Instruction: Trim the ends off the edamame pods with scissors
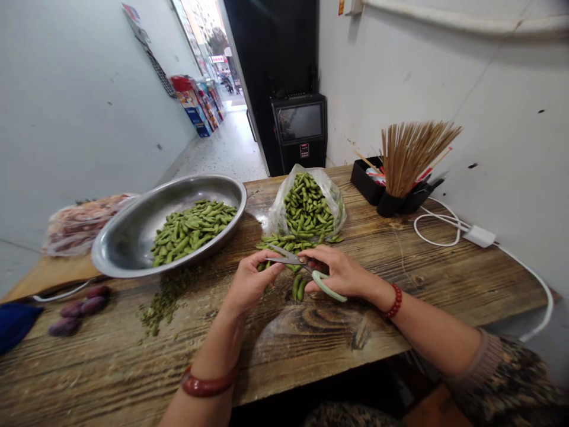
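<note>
My right hand (340,270) grips a pair of scissors (329,287) with pale green handles. The blades are parted and point left, toward my left hand (251,283). That hand is closed, thumb and forefinger close around a green soybean pod (262,267), mostly hidden by the fingers. Loose pods (299,287) lie on the wood beneath the scissors. Just beyond my hands, more pods spill from a clear plastic bag (278,207). A wide steel basin (122,237) to the left holds a heap of pods (193,228).
Small green trimmings (162,302) lie before the basin on the wooden table (200,362). Purple plums (84,308) and a bagged pinkish item (84,222) are at left. At right stand a black holder (367,181) with skewers (411,157) and a white cable with adapter (480,236).
</note>
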Demonstrator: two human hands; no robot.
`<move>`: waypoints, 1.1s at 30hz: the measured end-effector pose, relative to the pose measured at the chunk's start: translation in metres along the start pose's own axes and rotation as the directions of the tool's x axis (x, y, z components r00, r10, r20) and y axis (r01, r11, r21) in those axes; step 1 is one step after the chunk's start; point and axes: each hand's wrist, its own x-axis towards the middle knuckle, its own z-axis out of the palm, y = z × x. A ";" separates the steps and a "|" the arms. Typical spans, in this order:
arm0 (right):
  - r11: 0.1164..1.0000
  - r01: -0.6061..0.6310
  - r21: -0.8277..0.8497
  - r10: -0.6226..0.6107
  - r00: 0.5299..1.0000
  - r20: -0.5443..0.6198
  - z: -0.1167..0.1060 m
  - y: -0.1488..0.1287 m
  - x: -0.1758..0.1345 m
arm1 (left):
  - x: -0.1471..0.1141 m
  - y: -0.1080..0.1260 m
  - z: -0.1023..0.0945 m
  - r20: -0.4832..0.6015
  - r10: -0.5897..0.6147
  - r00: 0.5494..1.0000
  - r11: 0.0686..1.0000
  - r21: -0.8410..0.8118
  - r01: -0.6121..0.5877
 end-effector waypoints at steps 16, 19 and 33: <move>1.000 -0.001 0.007 0.001 1.000 -0.006 0.001 -0.003 0.000 | -0.001 0.001 0.001 -0.004 0.010 1.000 1.000 -0.010 -0.010; 1.000 -0.013 0.016 0.013 1.000 -0.005 0.000 -0.004 0.000 | 0.000 0.001 0.000 -0.010 0.004 1.000 1.000 0.001 -0.004; 0.999 0.028 0.023 -0.027 0.999 -0.035 0.002 0.005 0.000 | 0.000 0.004 0.003 -0.001 0.030 1.000 0.995 0.090 -0.030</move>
